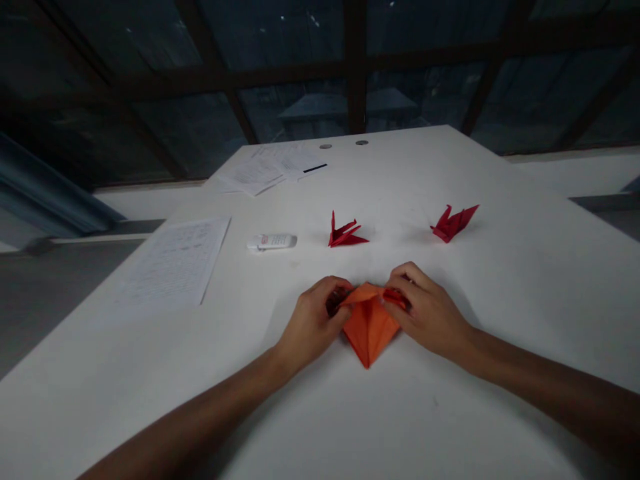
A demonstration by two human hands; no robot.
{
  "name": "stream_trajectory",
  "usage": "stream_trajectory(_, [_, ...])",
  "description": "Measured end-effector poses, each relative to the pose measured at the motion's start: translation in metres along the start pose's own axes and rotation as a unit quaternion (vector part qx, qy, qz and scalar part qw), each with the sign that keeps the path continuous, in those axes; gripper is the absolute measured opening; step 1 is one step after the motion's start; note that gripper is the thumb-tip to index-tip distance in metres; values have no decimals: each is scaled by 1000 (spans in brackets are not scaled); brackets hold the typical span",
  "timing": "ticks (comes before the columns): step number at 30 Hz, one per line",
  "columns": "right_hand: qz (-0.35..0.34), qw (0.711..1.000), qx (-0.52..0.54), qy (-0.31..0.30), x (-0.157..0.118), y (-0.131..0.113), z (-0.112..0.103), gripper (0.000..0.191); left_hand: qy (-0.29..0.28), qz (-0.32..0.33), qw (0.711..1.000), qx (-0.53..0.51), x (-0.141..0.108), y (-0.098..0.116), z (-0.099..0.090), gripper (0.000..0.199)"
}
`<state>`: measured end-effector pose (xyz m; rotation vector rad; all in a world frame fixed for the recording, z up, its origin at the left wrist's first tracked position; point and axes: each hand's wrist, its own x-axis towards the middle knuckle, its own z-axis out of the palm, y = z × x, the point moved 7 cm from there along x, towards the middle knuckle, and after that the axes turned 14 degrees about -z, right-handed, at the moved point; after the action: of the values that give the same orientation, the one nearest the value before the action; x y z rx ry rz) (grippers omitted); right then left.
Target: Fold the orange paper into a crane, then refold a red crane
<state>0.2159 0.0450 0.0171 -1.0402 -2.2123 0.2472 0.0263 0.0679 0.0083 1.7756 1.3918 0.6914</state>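
Observation:
Between my hands is a partly folded sheet of orange origami paper (368, 331), with one point toward me and a centre crease running down it. Its upper part is lifted and bent over. My left hand (320, 315) pinches the left corner, thumb in front and fingers curled behind. On the right corner, my right hand (425, 310) is closed too, and some red paper shows between its fingers. Beyond my hands stand two red folded paper cranes, one nearly straight ahead (345, 232) and another farther right (454, 223).
On the white table (420, 427), a white labelled tube-like item (271, 242) lies left of the nearer crane. A written sheet (173, 260) is at the left edge. More papers (265, 170) and a black pen-like strip (315, 168) lie farther back. Dark windows stand behind.

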Motion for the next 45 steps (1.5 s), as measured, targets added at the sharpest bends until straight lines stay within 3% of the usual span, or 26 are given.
stream_trajectory(4, [-31, 999, -9, -24, -2, -7, 6, 21, -23, -12, 999, -27, 4, -6, 4, 35])
stream_trajectory(8, [17, 1000, 24, -5, -5, 6, 6, 30, -15, 33, 999, -29, 4, -4, 0, 48])
stream_trajectory(13, [-6, 998, 67, 8, -5, 9, 4, 36, -45, 68, 997, -7, 0, 1, -1, 53])
stream_trajectory(26, [-80, 994, 49, -49, -3, -1, 4, 29, -56, 76, 994, 47, -6, 12, -6, 24])
stream_trajectory(30, [-108, 991, 57, -59, -5, -7, 0, 28, -55, 72, 994, 57, -5, 12, -4, 24])
stream_trajectory(33, [-86, 994, 52, -32, -5, -4, -3, 21, -44, 57, 994, 76, -2, 7, 0, 13])
stream_trajectory(35, [-58, 998, 34, -16, -4, -1, -4, 21, -40, 78, 994, 70, -3, 8, 1, 22])
stream_trajectory(41, [-3, 998, 35, -50, 0, 8, 3, 28, 9, 119, 993, 25, -7, 9, -9, 19])
stream_trajectory(45, [19, 992, 110, -59, 1, 13, 5, 14, 40, 129, 991, 3, -7, 9, -15, 15])
